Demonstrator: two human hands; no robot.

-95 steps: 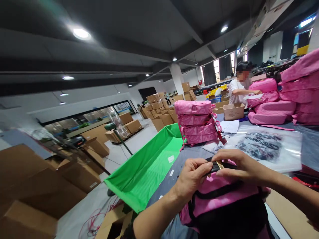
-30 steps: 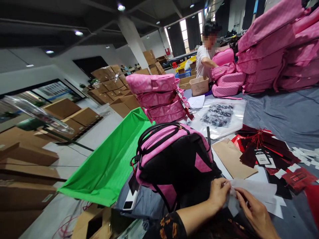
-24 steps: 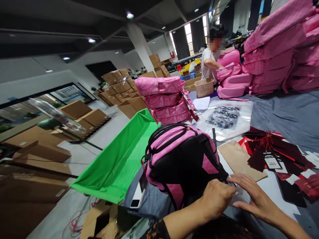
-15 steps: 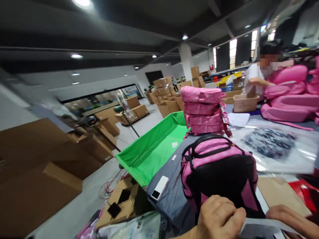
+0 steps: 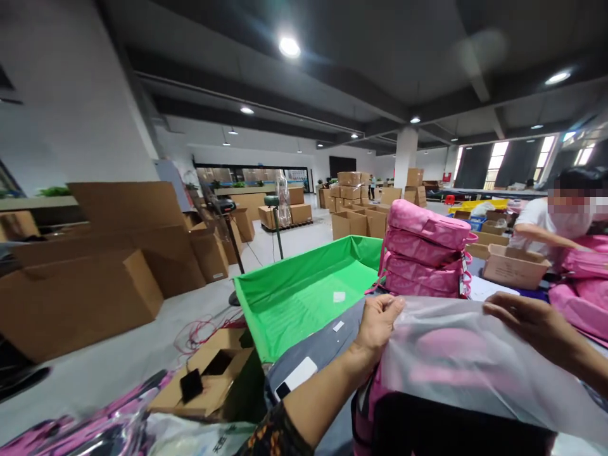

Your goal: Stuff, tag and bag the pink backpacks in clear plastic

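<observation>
The left hand is clamped on the upper left corner of a clear plastic sheet, thumb and fingers pressed together. The fingers of the right hand are at the upper edge of the same sheet, toward its right side; motion blur is present, and it cannot be told whether they are closed on the plastic. The 2 hands are apart, with the sheet spread between them.

A black and pink backpack is at the bottom of the view, at the near side of the table. The sheet hangs in front of its upper part, and pink shows through the plastic. The black panel is visible below the sheet.

A stack of pink backpacks is beyond the hands. A white phone lies on the table, near the left forearm. A green cloth bin adjoins the table edge on the left. An open cardboard box is below the bin. At the right, a co-worker reaches toward pink bags, behind a small carton.
</observation>
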